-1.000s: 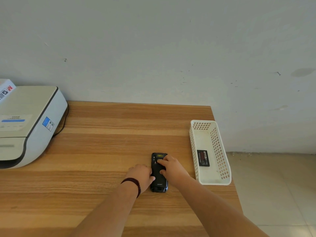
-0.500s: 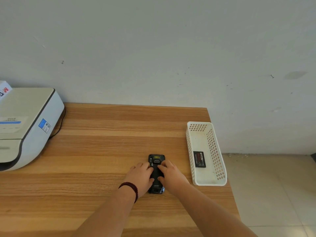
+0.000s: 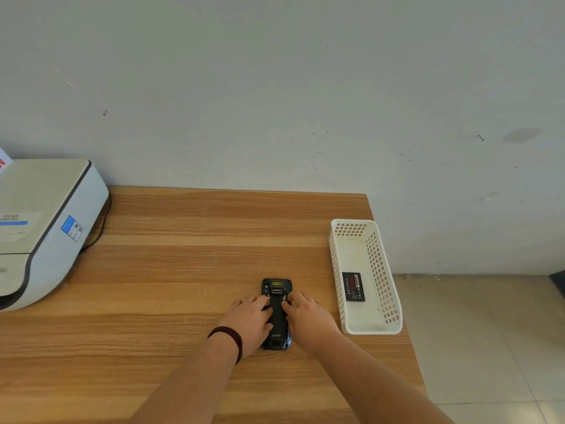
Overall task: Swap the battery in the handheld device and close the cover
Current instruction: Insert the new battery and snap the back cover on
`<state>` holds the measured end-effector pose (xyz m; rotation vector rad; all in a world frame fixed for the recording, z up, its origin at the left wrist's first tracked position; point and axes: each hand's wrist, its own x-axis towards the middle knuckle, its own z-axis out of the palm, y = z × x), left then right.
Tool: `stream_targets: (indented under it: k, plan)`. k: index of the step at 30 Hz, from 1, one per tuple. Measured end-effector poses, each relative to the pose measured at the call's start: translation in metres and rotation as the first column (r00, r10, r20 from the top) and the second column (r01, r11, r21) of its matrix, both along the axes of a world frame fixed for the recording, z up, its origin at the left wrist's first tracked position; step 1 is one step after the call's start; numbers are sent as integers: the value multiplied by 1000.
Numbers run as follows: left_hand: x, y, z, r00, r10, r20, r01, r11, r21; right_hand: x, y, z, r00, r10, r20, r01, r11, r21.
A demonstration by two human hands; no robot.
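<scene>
A black handheld device lies face down on the wooden table, its back cover on and two small latches showing near its upper part. My left hand rests on its left side and my right hand on its right side, fingertips of both pressing at the latches. A dark bead bracelet circles my left wrist. A black battery with a red label lies flat inside the white perforated basket, to the right of the device.
A large white and grey printer stands at the table's left, with a black cable behind it. The table's right edge runs just beyond the basket, with tiled floor below. A pale wall backs the table.
My right hand slid off the middle of the device's back to its right side, and my left hand moved up along its left side. Both sets of fingertips now sit at the latches.
</scene>
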<state>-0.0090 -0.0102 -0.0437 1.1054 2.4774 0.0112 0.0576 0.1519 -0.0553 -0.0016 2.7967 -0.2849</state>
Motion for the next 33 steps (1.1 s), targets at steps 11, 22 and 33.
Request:
stream_targets:
  k: [11,22,33]
  plan:
    - [-4,-2,1,999,17,-49,-18,999,-26,-3,-1,7,998,-55,-35,55,998,-18]
    - [-14,-3,2,995,94,-21,-93,996,14,-11,2,8,992,-128,-19,126,988,-93]
    - [-36,14,4,999,42,12,-42,997,-63,-27,7,9,994,-100,34,101,993,-59]
